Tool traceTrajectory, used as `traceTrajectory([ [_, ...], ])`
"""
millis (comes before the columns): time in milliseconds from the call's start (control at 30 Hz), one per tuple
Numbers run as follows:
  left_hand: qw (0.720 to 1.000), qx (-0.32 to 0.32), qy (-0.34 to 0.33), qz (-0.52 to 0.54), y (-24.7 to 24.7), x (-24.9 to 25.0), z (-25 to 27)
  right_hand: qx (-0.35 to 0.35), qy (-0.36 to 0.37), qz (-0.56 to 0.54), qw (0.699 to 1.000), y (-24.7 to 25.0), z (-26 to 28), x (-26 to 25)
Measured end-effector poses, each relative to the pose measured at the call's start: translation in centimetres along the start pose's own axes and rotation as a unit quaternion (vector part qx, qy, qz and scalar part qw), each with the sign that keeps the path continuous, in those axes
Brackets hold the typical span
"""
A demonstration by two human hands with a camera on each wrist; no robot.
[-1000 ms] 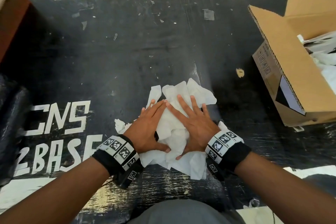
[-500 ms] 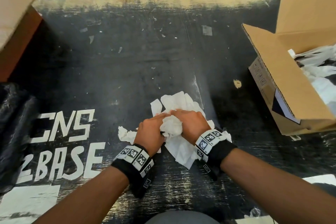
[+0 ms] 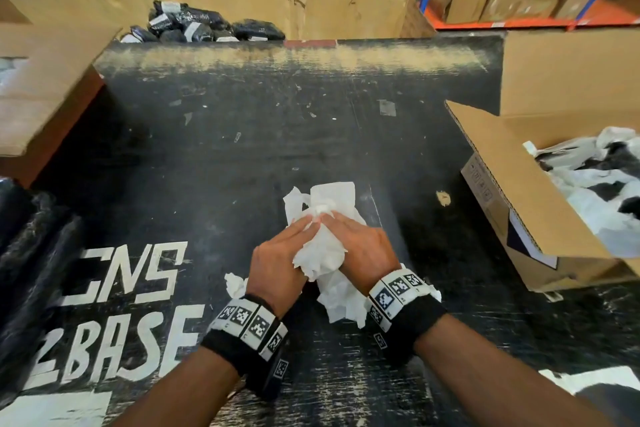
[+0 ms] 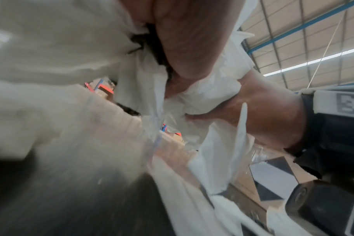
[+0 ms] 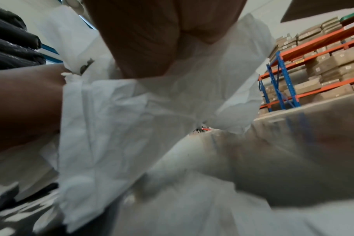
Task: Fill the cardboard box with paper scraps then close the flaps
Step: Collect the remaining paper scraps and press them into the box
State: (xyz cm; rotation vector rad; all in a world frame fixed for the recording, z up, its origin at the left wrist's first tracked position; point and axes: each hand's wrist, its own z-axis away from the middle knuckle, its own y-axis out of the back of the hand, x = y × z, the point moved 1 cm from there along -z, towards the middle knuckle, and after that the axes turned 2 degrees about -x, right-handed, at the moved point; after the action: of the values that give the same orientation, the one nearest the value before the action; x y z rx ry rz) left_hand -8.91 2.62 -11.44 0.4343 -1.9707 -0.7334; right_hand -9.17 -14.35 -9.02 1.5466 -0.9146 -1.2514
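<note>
The black counter (image 3: 242,135) carries everything here, with a wide bare stretch between the hands and the cardboard box (image 3: 519,191) at its right edge. That box stands open, one flap (image 3: 512,163) leaning toward the hands, and white scraps already lie inside it. In a direct carry to the right that leaning flap looks like the one edge to clear, so the load probably has to go up and over it.

The wad of white paper scraps (image 3: 320,253) sits near the front of the counter, bunched between both hands. It looks very light, soft and easily crushed, with loose tails hanging below the wrists that could shed pieces. Squeezing it from both sides seems the safest hold.

The left hand (image 3: 277,263) and the right hand (image 3: 363,250) each have their grip curled round the wad, fingertips meeting on top.
</note>
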Motion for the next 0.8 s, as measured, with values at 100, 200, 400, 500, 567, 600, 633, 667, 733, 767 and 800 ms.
traceTrajectory([
  [100, 0.999, 0.028, -0.044, -0.008, 1.5, 0.6, -1.7, 0.034, 0.014, 0.003, 0.999, 1.9, -1.1, -0.6],
  [200, 0.996, 0.054, -0.063, -0.009, 3.3, 1.8, -3.2, 0.051, 0.019, 0.01, 0.998, 4.2, -2.1, -1.3],
  [400, 0.988, 0.079, -0.096, -0.088, 6.5, 3.5, -4.8, 0.08, 0.047, 0.006, 0.996, 8.0, -2.9, -2.9],
  [500, 0.99, 0.076, -0.084, -0.079, 7.9, 5.0, -5.0, 0.109, 0.077, -0.041, 0.99, 9.7, -2.5, -3.4],
  [567, 0.989, 0.09, -0.084, -0.083, 8.8, 6.7, -5.1, 0.146, 0.104, -0.067, 0.981, 10.8, -2.2, -3.6],
  [600, 0.988, 0.097, -0.084, -0.091, 9.3, 7.6, -5.1, 0.167, 0.121, -0.076, 0.976, 11.4, -2.0, -3.6],
  [633, 0.986, 0.101, -0.084, -0.102, 9.7, 8.6, -5.1, 0.187, 0.136, -0.077, 0.97, 12.1, -1.8, -3.6],
  [667, 0.985, 0.102, -0.084, -0.112, 10.1, 9.7, -5.1, 0.204, 0.148, -0.073, 0.965, 12.9, -1.5, -3.5],
  [733, 0.981, 0.104, -0.086, -0.14, 10.7, 12.1, -5.2, 0.221, 0.162, -0.062, 0.96, 15.1, -0.6, -3.3],
  [767, 0.977, 0.11, -0.092, -0.158, 10.8, 13.7, -5.2, 0.227, 0.167, -0.062, 0.958, 16.3, -0.1, -2.9],
  [800, 0.974, 0.118, -0.098, -0.166, 10.9, 15.4, -5.2, 0.236, 0.176, -0.067, 0.953, 17.6, 0.6, -2.5],
])
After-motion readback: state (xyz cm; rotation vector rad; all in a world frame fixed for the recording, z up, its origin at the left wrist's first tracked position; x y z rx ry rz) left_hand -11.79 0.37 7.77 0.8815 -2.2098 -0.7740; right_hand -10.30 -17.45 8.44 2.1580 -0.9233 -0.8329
